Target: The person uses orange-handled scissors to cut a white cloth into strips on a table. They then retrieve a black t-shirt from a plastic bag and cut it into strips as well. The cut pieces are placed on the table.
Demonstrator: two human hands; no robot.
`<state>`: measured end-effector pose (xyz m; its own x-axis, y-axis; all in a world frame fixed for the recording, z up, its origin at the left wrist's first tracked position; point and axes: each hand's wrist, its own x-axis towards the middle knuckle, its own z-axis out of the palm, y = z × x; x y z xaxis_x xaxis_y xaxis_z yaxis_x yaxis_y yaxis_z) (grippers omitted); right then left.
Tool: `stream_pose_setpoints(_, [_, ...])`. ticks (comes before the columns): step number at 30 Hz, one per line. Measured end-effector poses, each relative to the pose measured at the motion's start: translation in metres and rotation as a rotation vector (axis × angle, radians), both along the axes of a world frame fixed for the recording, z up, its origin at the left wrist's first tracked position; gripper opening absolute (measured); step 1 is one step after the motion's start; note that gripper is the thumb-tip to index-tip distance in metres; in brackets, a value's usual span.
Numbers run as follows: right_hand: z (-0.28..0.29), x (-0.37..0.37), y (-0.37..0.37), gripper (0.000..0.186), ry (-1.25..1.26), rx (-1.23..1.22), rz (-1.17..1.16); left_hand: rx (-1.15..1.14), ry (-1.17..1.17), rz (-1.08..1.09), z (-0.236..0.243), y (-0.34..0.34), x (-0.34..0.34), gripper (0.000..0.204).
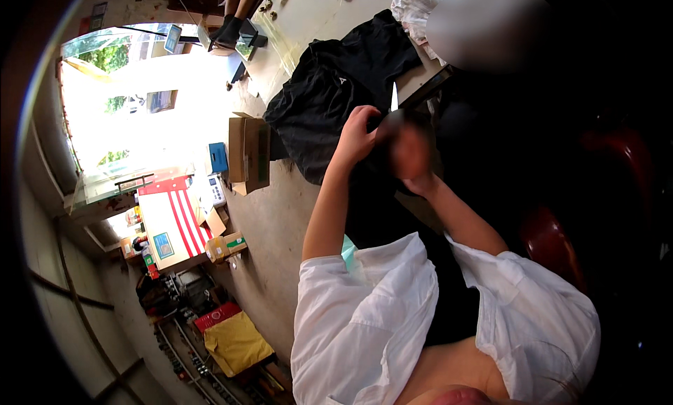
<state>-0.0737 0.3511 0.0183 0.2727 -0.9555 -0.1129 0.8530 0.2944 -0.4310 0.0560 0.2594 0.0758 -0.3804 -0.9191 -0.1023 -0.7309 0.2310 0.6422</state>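
Note:
A black garment [336,76] with a small pale mark lies spread over the table edge and hangs down toward my lap. At its near end my left hand [359,135] has its fingers bent and closed on the dark cloth. Right beside it is my right hand [413,160], its fingers smeared by blur, so its grip does not show. Just beyond the two hands a pale, pointed blade [395,97] sticks up; whatever it is joined to is hidden.
A light table [308,12] carries white cloth [413,9] at the far right, beside a blurred shape. An open cardboard box [249,155] stands left of the garment. Farther left are a red-striped board [175,219], small boxes [226,246] and a yellow cloth [238,343]. A dark red chair [550,244] is at right.

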Motion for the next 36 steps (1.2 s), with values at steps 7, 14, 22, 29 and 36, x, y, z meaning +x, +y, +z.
stream_pose_setpoints(7, [0.012, -0.007, 0.007, 0.063, -0.017, 0.047, 0.165, -0.072, -0.193, 0.112, 0.001, 0.016, 0.014, 0.013])
stream_pose_setpoints(14, [0.007, -0.002, 0.013, 0.050, -0.002, 0.026, 0.107, -0.100, 0.092, 0.058, 0.009, 0.017, -0.012, 0.028])
stream_pose_setpoints(22, [0.012, -0.003, 0.009, 0.039, -0.032, 0.101, -0.005, 0.354, 0.086, 0.109, 0.002, 0.011, -0.001, 0.026])
stream_pose_setpoints(29, [-0.038, 0.001, 0.003, 0.036, -0.198, 0.053, 0.264, 0.591, 0.371, 0.152, -0.002, 0.004, 0.004, 0.022])
stream_pose_setpoints(36, [0.003, -0.003, 0.002, 0.053, -0.006, 0.168, 0.213, 0.107, 0.040, 0.216, -0.005, 0.016, 0.002, 0.010])
